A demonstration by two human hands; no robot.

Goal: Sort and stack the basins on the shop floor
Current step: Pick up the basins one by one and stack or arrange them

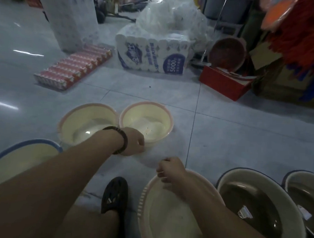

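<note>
On the floor (232,140), the left hand (133,142) curled over the rim of the far basin (152,117). The right hand (170,170) pinched the rim of the near basin (166,218). Both seemed light, stiff plastic, best lifted by their rims.

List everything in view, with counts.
pink-rimmed basins: three, cream, two side by side mid-floor, one near right.
blue-rimmed basins: three, one near left, two at right edge.
red basin: one, tilted, back right.
red box: one, back right.
tissue pack: one, white-blue, back centre.
plastic bag: one, whitish, on tissue pack.
red-white packs: one bundle, back left.
shoe: one, black, bottom centre.
left hand: one, at mid-floor basins' near rims; grip unclear.
right hand: one, fingers curled on nearest pink-rimmed basin's rim.
</note>
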